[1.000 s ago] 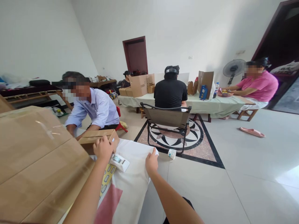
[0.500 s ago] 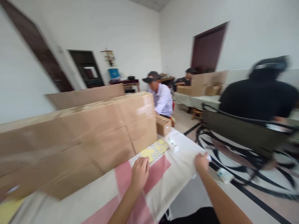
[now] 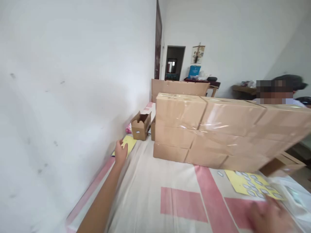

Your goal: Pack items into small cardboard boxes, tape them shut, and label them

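Observation:
My left hand [image 3: 120, 152] reaches out to a plain yellow sheet [image 3: 130, 143] by the wall. Its thumb and fingers are apart over the near part of the sheet, and nothing shows between them. At the lower right is my right hand [image 3: 270, 215], smeared by motion, so its fingers cannot be read. Just beyond it lies another yellow sheet [image 3: 234, 181] bearing several small grey-edged oval pieces. One loose oval piece [image 3: 220, 173] rests on the cloth to the left of that sheet.
Taped cardboard boxes [image 3: 178, 113] form a wall across the table. A small open carton [image 3: 139, 132] stands past the left sheet, beside the white wall [image 3: 73, 97]. A white packet [image 3: 293, 194] lies at the right. Behind the boxes sits a person [image 3: 289, 82].
The view has swung left, bringing the wall and left sheet into sight. My left hand has moved from near the oval pieces to the left sheet; my right hand is now near the pieces.

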A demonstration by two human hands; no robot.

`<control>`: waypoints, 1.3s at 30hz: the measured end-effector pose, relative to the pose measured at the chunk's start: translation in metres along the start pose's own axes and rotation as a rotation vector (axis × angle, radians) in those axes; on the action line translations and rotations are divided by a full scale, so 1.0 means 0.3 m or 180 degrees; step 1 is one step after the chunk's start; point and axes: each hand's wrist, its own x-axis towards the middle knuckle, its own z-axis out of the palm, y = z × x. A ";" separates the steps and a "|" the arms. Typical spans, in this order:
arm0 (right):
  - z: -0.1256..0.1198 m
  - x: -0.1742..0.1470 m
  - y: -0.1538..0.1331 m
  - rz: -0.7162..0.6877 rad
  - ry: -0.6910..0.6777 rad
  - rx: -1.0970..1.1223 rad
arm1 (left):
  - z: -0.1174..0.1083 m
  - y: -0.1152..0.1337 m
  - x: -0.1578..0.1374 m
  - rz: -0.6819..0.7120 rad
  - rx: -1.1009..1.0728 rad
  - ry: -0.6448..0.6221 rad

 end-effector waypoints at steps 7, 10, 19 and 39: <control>0.728 -0.501 -0.734 -0.2633 -0.2699 0.1610 | 0.160 -0.056 0.334 0.0256 0.0382 -0.0453; 1.021 -0.573 -0.976 -0.2260 -0.2305 0.2169 | 0.242 -0.049 0.371 0.0129 0.0456 -0.0441; 1.585 -0.496 -0.975 -0.0474 -0.1911 0.2362 | 0.344 -0.096 0.395 -0.0967 0.0062 0.0294; 1.578 -0.493 -0.990 -0.0282 -0.1877 0.2444 | 0.441 -0.159 0.569 -0.2888 -0.3445 0.0571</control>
